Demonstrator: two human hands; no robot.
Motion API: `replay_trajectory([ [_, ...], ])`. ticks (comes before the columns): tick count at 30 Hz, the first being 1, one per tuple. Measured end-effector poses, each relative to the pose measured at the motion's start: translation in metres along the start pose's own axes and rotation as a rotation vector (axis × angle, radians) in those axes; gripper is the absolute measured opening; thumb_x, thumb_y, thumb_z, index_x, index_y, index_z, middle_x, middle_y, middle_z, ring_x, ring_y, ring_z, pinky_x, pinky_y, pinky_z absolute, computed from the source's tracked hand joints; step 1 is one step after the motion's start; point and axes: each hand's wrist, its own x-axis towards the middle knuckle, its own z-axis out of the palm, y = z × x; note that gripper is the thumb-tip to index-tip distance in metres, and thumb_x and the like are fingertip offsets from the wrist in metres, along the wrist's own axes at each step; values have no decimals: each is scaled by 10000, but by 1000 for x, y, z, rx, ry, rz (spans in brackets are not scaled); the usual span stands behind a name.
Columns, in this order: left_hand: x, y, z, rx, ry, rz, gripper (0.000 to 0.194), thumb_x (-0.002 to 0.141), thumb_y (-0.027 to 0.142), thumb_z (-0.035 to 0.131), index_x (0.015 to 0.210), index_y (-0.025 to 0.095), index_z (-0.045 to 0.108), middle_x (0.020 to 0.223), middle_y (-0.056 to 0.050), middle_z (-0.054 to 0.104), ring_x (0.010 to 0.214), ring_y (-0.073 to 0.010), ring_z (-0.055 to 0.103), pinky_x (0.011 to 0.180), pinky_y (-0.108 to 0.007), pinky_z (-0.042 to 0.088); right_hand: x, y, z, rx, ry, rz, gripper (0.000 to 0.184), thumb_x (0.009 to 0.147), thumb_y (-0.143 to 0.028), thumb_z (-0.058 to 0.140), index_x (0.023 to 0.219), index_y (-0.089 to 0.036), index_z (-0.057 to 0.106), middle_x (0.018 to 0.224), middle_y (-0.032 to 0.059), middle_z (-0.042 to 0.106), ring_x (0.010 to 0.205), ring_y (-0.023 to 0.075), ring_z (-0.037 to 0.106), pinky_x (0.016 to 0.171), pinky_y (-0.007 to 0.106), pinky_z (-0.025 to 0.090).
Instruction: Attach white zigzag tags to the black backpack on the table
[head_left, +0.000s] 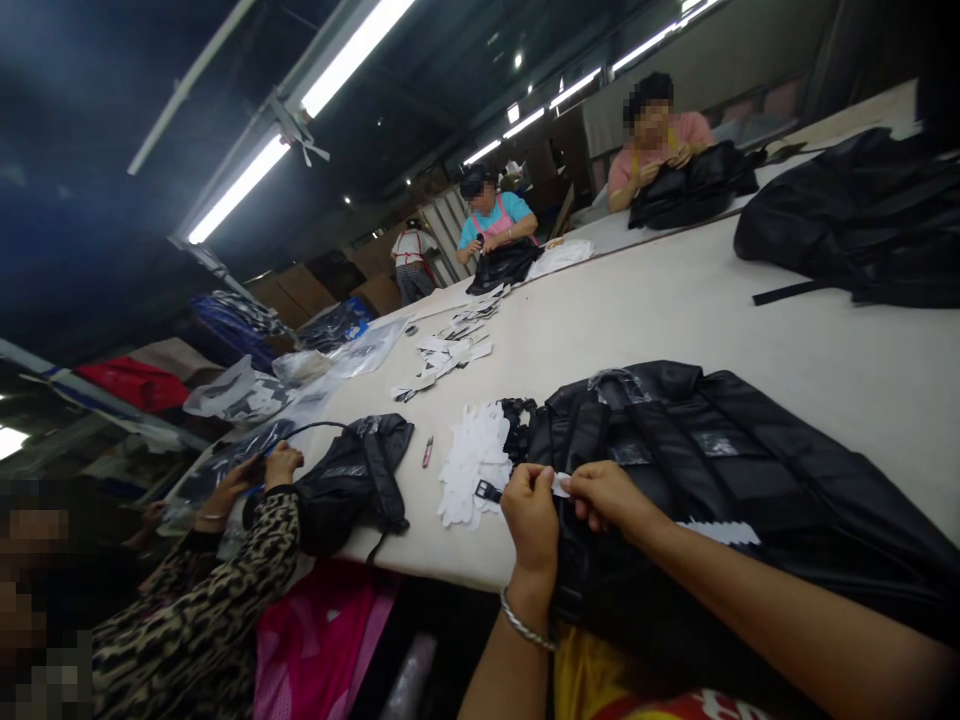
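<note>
My left hand (531, 520) is closed, with a short black strap with a buckle (489, 491) sticking out of its left side. My right hand (613, 495) pinches a small white slip (560, 485), which also meets the fingertips of my left hand. Beneath both hands lies a black bag (660, 430) with straps and clear plastic film on parts of it. A pile of white cut pieces (469, 465) spreads just left of my hands. Against that pile rests a cluster of black buckles (517, 425).
On my left, a co-worker in a leopard-print sleeve (255, 560) handles another black bag (360, 465). A small pink tool (427, 452) lies between us. White strips (454, 345) are scattered farther up the table (615, 310). Another black bag (847, 220) sits at the far right.
</note>
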Motion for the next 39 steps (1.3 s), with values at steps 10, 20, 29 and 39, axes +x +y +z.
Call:
replay_trajectory([
  [10, 4, -9, 2, -132, -2, -126, 196, 741, 350, 506, 710, 162, 551, 530, 43, 467, 518, -85, 435, 555, -223, 360, 1, 9, -3, -237, 63, -165, 247, 783, -282, 456, 574, -152, 475, 471, -17, 551, 319, 72, 463, 329, 156, 312],
  [20, -5, -3, 0, 105, 64, 87, 179, 772, 334, 487, 741, 178, 569, 689, 6, 566, 674, -103, 508, 682, -240, 375, -3, 4, -5, -348, 195, -237, 273, 768, -296, 485, 533, -158, 467, 470, -8, 526, 391, 69, 466, 380, 162, 285],
  [29, 9, -14, 6, -393, -92, -287, 212, 700, 356, 544, 706, 145, 523, 472, 71, 403, 442, -60, 368, 483, -205, 317, 4, 8, -9, -201, -13, -152, 209, 761, -256, 472, 585, -149, 507, 434, -28, 516, 299, 62, 420, 322, 156, 283],
  [39, 10, -12, 2, -229, -94, -142, 193, 716, 352, 539, 699, 160, 535, 549, 49, 478, 480, -67, 421, 507, -210, 357, 3, 9, -10, -206, -90, -162, 206, 770, -229, 466, 587, -141, 500, 441, -32, 491, 308, 59, 423, 314, 147, 278],
])
